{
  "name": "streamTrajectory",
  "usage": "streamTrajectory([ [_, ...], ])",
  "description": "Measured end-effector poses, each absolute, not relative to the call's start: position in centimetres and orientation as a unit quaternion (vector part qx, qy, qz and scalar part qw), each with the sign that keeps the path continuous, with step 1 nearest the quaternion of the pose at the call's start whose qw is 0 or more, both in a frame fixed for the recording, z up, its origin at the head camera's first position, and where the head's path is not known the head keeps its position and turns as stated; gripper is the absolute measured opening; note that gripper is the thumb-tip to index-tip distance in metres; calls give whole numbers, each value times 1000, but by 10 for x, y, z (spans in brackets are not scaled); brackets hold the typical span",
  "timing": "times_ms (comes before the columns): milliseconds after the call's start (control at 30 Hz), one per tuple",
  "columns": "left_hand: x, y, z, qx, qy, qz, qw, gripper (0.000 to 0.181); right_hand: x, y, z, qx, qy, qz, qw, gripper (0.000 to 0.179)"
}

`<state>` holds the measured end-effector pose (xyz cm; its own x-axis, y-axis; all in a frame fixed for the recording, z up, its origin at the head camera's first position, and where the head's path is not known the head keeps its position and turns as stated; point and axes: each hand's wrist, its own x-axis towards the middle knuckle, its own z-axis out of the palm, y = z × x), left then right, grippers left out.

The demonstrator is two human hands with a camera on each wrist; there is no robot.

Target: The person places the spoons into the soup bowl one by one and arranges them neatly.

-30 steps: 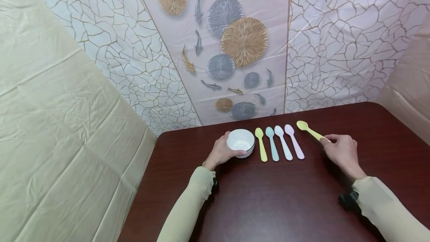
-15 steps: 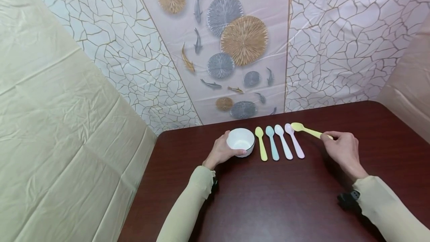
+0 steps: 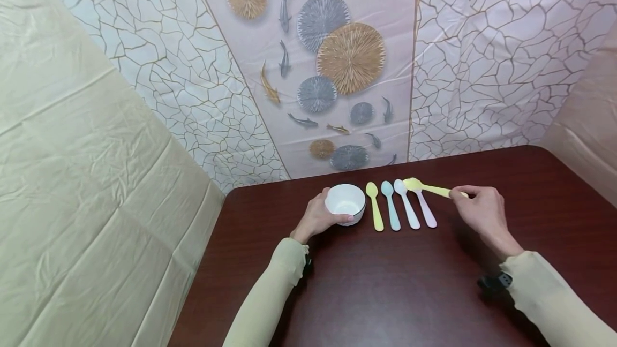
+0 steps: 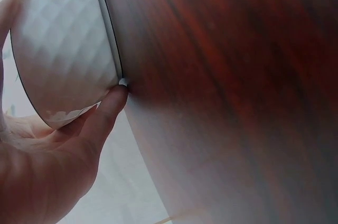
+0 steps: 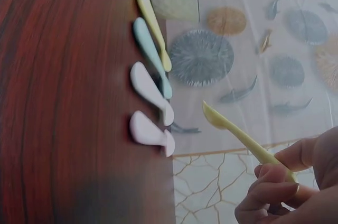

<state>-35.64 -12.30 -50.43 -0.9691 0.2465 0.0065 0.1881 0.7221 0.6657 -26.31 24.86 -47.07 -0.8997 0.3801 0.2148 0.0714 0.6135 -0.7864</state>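
Evidently, yellow spoon [image 3: 436,190] held over the three-o'clock end of the spoon row [image 3: 407,208]; right hand [image 3: 482,213] fingers pinch its handle, presumably keeping its head free. Left hand [image 3: 319,217] grips the white bowl [image 3: 345,197] at nine, likely steadying it on the desk [image 3: 385,283].

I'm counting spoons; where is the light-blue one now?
In the head view, the light-blue spoon lies on the wooden table, just right of the yellow spoon beside the white bowl and left of the white spoon.
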Motion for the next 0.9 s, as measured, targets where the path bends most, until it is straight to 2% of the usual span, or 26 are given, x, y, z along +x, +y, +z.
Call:
streamTrajectory([
  [900,-356,-123,-504,113,932,341,41,117,-269,206,-454,-100,-868,463,148,33],
])
